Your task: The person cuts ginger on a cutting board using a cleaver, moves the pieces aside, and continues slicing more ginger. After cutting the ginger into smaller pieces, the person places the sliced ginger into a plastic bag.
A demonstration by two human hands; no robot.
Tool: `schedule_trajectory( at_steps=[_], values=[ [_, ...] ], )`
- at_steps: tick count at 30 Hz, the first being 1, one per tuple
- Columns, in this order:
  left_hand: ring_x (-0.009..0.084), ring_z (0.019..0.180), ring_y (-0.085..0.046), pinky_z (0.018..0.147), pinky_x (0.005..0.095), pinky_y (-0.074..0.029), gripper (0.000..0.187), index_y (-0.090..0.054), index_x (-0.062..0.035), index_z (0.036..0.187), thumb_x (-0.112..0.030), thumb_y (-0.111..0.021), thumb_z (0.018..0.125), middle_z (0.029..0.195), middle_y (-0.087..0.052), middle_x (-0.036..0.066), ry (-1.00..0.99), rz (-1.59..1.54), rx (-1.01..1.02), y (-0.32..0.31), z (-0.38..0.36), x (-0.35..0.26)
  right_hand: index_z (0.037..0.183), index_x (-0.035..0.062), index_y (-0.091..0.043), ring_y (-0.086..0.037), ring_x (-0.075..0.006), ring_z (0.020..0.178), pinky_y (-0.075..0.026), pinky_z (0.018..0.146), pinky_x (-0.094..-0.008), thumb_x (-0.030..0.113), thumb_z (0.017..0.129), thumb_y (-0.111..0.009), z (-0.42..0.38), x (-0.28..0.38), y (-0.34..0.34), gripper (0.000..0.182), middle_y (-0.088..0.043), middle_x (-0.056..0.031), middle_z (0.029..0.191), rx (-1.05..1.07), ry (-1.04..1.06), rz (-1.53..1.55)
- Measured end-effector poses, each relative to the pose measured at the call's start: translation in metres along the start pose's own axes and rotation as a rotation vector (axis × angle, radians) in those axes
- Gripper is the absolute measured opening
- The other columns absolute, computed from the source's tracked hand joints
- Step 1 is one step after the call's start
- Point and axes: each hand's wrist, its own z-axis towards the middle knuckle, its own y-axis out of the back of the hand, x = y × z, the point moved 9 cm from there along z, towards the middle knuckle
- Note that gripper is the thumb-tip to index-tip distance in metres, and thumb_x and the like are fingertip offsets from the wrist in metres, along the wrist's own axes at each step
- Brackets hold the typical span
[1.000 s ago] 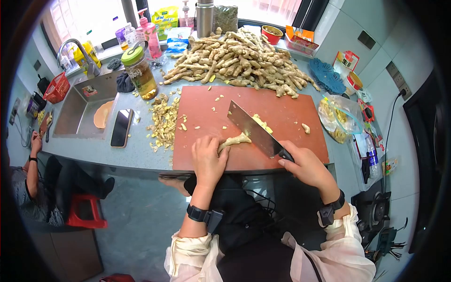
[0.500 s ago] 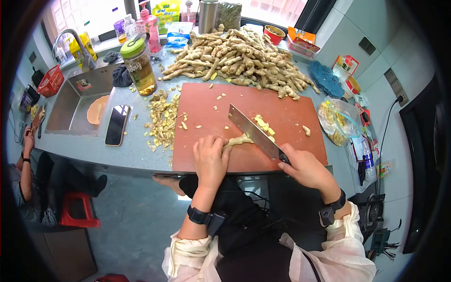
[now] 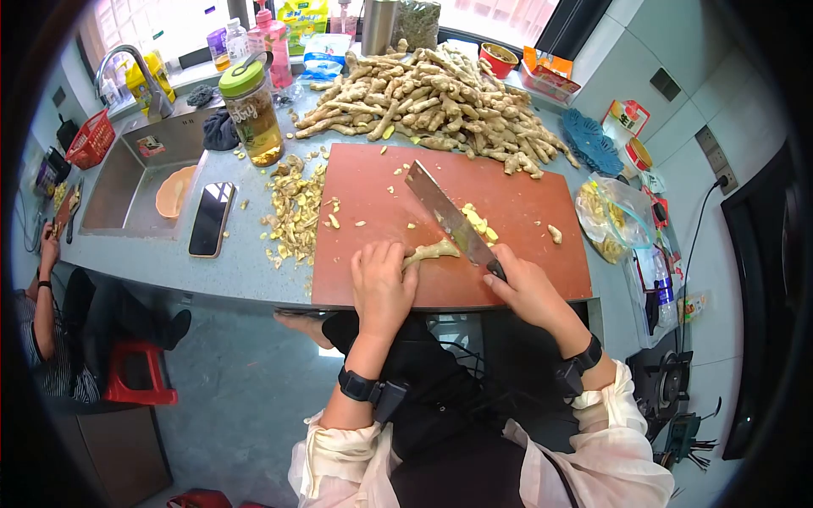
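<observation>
My left hand (image 3: 383,286) is closed around a piece of ginger (image 3: 436,250), pinning it to the reddish-brown cutting board (image 3: 525,203). In my right hand (image 3: 527,288) is the handle of a kitchen knife (image 3: 453,218). Its broad blade slants up and left across the board, just right of the ginger's cut end; whether it touches cannot be made out. Yellow ginger slices (image 3: 479,224) lie on the blade's right side. A small ginger scrap (image 3: 555,233) rests farther right. Along the board's left edge is a heap of ginger trimmings (image 3: 298,212).
Behind the board rises a large ginger pile (image 3: 449,102). Left of it stand a green-lidded jar (image 3: 252,118), a phone (image 3: 211,220) and the sink (image 3: 127,182). A plastic bag (image 3: 614,212) sits at the right. Another person's hand (image 3: 49,247) works at the far left.
My right hand has shifted left with the knife, whose blade now stands steeper and farther left. My left hand keeps its hold on the ginger. The view has tilted slightly.
</observation>
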Motion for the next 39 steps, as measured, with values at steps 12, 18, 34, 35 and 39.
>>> schedule_trajectory(
  at_steps=[12, 18, 34, 35, 39],
  values=[
    [0.0268, 0.105, -0.059, 0.099, 0.0424, -0.041, 0.026, -0.07, -0.0116, 0.102, -0.019, -0.082, 0.08, 0.1, -0.065, 0.004, 0.001, -0.013, 0.033, 0.001, -0.002, -0.002, 0.132, 0.0012, -0.048, -0.063, -0.0165, 0.064, -0.052, 0.061, -0.0321, 0.016, 0.103, -0.06, -0.037, -0.035, -0.024, 0.035, -0.061, -0.0071, 0.075, -0.137, -0.284, 0.591],
    [0.0266, 0.105, -0.058, 0.093, 0.0419, -0.043, 0.025, -0.073, -0.0125, 0.102, -0.021, -0.082, 0.079, 0.102, -0.065, 0.003, 0.005, -0.016, -0.017, 0.005, -0.001, -0.003, 0.126, 0.0001, -0.052, -0.059, -0.0105, 0.059, -0.05, 0.057, -0.0276, 0.012, 0.101, -0.061, -0.036, -0.054, -0.036, 0.029, -0.059, -0.0036, 0.074, -0.336, -0.27, 0.885],
    [0.0302, 0.104, -0.059, 0.093, 0.0445, -0.045, 0.022, -0.073, -0.0095, 0.1, -0.019, -0.079, 0.081, 0.102, -0.064, 0.006, 0.057, 0.038, -0.034, 0.004, -0.001, 0.005, 0.126, -0.0006, -0.052, -0.059, -0.0101, 0.068, -0.05, 0.055, -0.0238, 0.007, 0.097, -0.064, -0.033, -0.065, -0.038, 0.032, -0.057, -0.004, 0.086, -0.26, -0.255, 1.097],
    [0.03, 0.104, -0.059, 0.093, 0.0444, -0.045, 0.022, -0.073, -0.0096, 0.1, -0.019, -0.079, 0.081, 0.102, -0.064, 0.006, 0.046, 0.008, -0.033, 0.004, 0.001, 0.003, 0.126, -0.0009, -0.052, -0.059, -0.01, 0.069, -0.05, 0.055, -0.0236, 0.007, 0.097, -0.064, -0.034, -0.068, -0.04, 0.032, -0.057, -0.004, 0.085, -0.245, -0.269, 1.1],
    [0.0293, 0.104, -0.059, 0.093, 0.0438, -0.045, 0.021, -0.072, -0.0095, 0.1, -0.017, -0.079, 0.081, 0.101, -0.063, 0.006, 0.016, -0.058, -0.061, 0.006, 0.0, 0.0, 0.127, -0.0014, -0.052, -0.057, -0.01, 0.064, -0.05, 0.054, -0.0235, 0.01, 0.099, -0.063, -0.03, -0.066, -0.038, 0.032, -0.057, -0.0045, 0.081, -0.213, -0.217, 1.123]
  ],
)
